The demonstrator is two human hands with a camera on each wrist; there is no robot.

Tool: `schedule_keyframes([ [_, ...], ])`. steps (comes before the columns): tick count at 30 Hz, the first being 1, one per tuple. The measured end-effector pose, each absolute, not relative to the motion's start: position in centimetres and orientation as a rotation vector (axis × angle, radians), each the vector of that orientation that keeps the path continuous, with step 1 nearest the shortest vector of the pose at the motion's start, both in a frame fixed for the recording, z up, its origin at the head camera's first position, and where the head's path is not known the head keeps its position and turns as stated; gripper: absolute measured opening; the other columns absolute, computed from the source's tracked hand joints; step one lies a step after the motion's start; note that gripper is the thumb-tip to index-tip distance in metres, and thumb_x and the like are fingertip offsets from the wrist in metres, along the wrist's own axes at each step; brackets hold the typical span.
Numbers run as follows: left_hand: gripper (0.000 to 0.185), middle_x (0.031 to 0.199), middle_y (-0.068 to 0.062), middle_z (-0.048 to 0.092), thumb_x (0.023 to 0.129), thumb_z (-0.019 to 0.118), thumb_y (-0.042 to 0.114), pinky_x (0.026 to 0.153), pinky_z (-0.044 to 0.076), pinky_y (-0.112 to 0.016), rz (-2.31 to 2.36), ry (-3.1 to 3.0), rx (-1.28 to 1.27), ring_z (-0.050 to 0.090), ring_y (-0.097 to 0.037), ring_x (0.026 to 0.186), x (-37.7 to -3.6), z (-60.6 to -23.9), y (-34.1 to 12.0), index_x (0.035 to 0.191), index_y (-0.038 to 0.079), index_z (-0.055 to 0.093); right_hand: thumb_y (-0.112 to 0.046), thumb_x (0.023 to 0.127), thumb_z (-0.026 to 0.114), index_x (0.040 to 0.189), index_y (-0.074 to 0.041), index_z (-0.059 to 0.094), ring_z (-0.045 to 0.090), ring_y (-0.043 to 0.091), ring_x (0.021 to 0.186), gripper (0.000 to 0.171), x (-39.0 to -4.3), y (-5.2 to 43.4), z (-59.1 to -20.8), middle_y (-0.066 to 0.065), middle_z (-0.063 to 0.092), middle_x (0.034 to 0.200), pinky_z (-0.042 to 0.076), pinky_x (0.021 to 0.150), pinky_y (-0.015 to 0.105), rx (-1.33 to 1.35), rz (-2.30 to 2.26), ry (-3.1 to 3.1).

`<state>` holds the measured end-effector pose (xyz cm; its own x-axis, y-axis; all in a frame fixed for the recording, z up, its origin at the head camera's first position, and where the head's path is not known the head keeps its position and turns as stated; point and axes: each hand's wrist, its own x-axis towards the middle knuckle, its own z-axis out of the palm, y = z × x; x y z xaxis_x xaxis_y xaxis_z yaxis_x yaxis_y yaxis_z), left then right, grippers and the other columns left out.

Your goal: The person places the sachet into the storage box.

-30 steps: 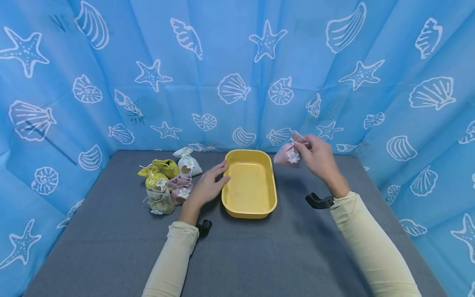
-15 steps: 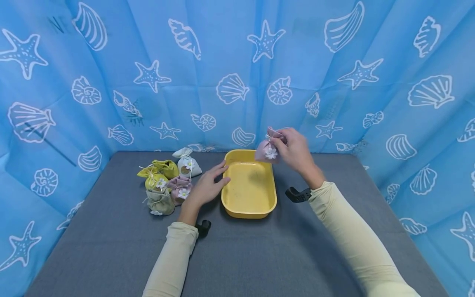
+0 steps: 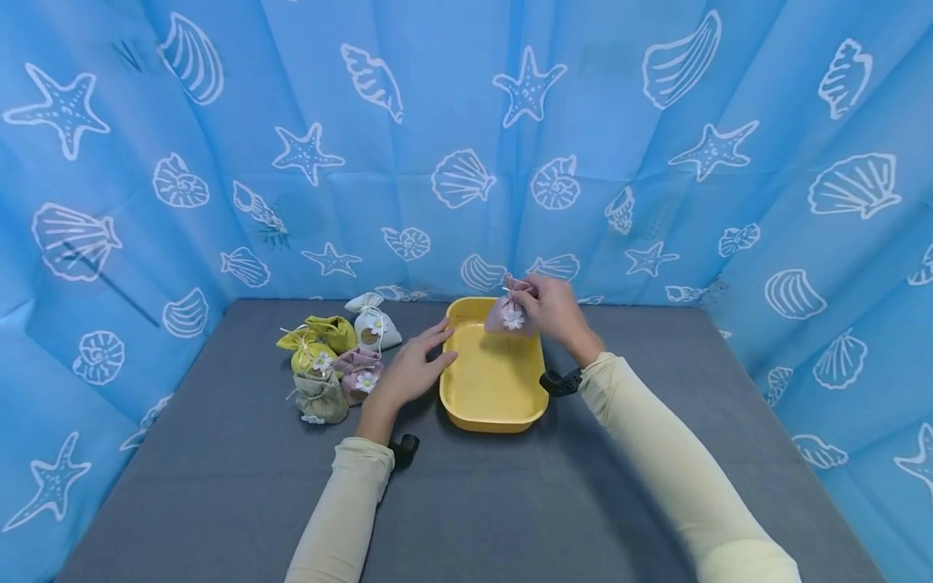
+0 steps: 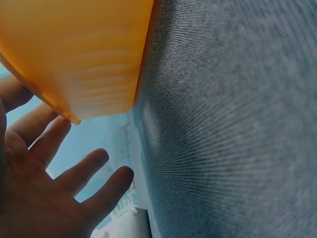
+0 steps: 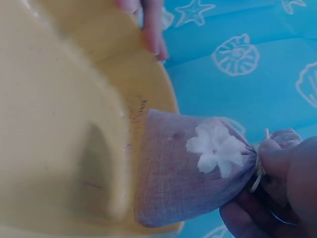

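Your right hand (image 3: 557, 312) pinches the tied neck of the pink sachet (image 3: 505, 316); the sachet hangs below your fingertips, over the far end of the yellow tray (image 3: 492, 405). Your left hand (image 3: 411, 374) lies flat, fingers relaxed, w/ tips touching the tray's left rim. Other sachets (image 3: 331, 360) sit just left of that hand.

Curtained booth (image 3: 466, 121), grey tabletop (image 3: 510, 502)
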<state>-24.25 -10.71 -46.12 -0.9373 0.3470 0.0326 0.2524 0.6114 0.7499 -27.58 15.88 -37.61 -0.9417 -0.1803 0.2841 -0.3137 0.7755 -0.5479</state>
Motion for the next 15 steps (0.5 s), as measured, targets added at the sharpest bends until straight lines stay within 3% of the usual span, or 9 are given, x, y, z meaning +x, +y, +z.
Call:
schedule_keyframes([
  [4, 0.057, 0.168, 0.019, 0.025, 0.104, 0.056, 0.044, 0.125, 0.023, -0.059, 1.234, 2.724, 0.494, 0.024, -0.03, 0.158, -24.3, -46.1, -10.8, 0.156, 0.023, 0.045, -0.024, 0.105, 0.058, 0.11, -0.003, 0.074, 0.068, 0.025, 0.079, 0.027, -28.2, 15.6, -38.3, 0.015, 0.074, 0.097, 0.052, 0.067, 0.037, 0.393, 0.885, -2.79],
  [15, 0.057, 0.167, 0.021, 0.024, 0.104, 0.056, 0.043, 0.126, 0.024, -0.056, 1.237, 2.715, 0.501, 0.024, -0.027, 0.158, -24.4, -46.5, -10.7, 0.156, 0.023, 0.044, -0.021, 0.103, 0.061, 0.108, -0.005, 0.074, 0.055, 0.019, 0.061, 0.022, -29.2, 15.6, -39.8, 0.015, 0.074, 0.09, 0.041, 0.056, 0.028, 0.408, 0.856, -2.897],
])
